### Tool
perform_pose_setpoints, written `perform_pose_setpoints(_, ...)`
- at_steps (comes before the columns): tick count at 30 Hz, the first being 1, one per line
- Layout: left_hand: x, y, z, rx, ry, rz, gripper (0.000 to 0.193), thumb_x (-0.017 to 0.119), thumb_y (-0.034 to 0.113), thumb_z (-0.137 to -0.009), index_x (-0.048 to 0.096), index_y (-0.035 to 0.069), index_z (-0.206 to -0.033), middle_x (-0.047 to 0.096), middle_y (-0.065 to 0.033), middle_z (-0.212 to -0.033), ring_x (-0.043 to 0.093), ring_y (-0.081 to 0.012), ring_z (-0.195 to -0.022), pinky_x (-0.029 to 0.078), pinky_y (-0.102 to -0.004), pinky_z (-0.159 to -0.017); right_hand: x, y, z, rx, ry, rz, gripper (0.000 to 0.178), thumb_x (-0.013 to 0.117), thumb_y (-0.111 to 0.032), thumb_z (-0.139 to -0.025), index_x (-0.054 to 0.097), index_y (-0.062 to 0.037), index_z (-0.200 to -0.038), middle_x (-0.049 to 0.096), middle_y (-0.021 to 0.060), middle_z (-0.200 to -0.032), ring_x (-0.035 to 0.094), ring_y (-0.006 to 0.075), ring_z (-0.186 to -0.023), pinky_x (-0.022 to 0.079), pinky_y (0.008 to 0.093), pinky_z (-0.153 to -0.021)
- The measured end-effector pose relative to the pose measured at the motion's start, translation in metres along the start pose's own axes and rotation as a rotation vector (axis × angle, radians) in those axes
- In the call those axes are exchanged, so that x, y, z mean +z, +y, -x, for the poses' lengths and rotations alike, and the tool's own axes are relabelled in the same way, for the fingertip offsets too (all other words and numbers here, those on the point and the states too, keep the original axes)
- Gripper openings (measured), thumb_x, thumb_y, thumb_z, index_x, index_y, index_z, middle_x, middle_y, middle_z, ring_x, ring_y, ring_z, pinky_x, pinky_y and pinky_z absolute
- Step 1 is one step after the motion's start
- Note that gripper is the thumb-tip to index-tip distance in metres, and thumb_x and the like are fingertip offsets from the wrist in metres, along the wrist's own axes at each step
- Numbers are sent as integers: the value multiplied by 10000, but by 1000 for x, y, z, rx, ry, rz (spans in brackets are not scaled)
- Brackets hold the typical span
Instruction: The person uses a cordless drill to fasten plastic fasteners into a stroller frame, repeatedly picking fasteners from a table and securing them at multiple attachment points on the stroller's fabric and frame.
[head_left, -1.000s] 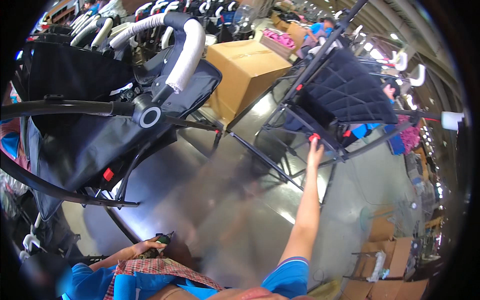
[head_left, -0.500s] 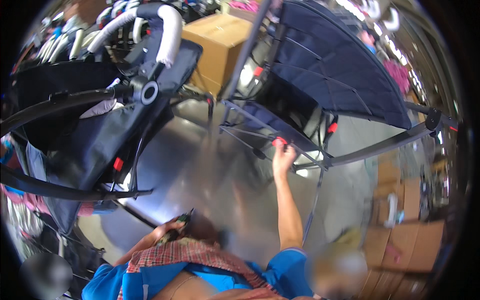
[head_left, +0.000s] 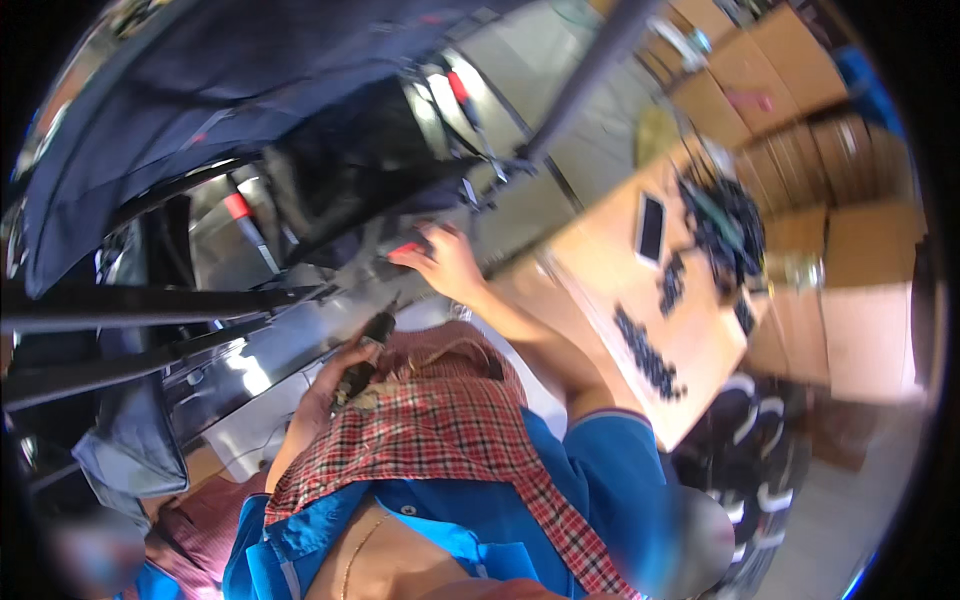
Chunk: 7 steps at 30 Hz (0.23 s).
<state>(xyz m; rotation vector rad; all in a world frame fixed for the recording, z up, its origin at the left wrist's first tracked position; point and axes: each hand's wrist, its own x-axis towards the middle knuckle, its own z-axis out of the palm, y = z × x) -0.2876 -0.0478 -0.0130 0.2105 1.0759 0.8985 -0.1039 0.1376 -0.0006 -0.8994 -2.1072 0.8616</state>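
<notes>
Blurred workshop floor; right hand [head_left: 447, 262] gripping half-hidden stroller frame [head_left: 480, 170], left hand [head_left: 330, 385] around dark tool [head_left: 365, 345].

The stroller frame [head_left: 330, 170] stands ahead and to the left, the right hand [head_left: 450, 265] on its lower bar, the left hand [head_left: 330, 385] below gripping a tool [head_left: 362, 360], with the worktable [head_left: 610, 270] to the right bearing a phone [head_left: 651, 227].

A single head-worn fisheye view looks steeply down the person's own chest, close enough that the plaid cloth [head_left: 440, 430] fills the lower middle. It faces the stroller frame [head_left: 300, 180] at upper left and the tabletop [head_left: 600, 270] at right, both bent toward the rim.
</notes>
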Motion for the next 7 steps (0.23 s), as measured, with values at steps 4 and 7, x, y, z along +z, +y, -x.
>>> perform_pose_setpoints(4, 45, 12, 11, -30, -232, -55, 870, 663, 250, -785, 201, 91, -1505, 576, -149, -892, 536, -185, -648, 438, -277, -598, -41, -4, 45, -122, 146, 139, 507, 735, -338, -800, 588, 17, -1130, 626, 200, -1062, 567, 373, -1041, 440, 418, -931)
perform_pose_setpoints(7, 68, 2, 10, -3, -255, 8, 879, 656, 270, -780, 194, 96, -1507, 581, -165, -882, 539, -193, -639, 445, -283, -591, -97, 5, 83, 70, 127, 171, 473, 706, -302, -833, 580, -8, -1182, 627, 182, -1092, 583, 322, -1042, 480, 422, -898)
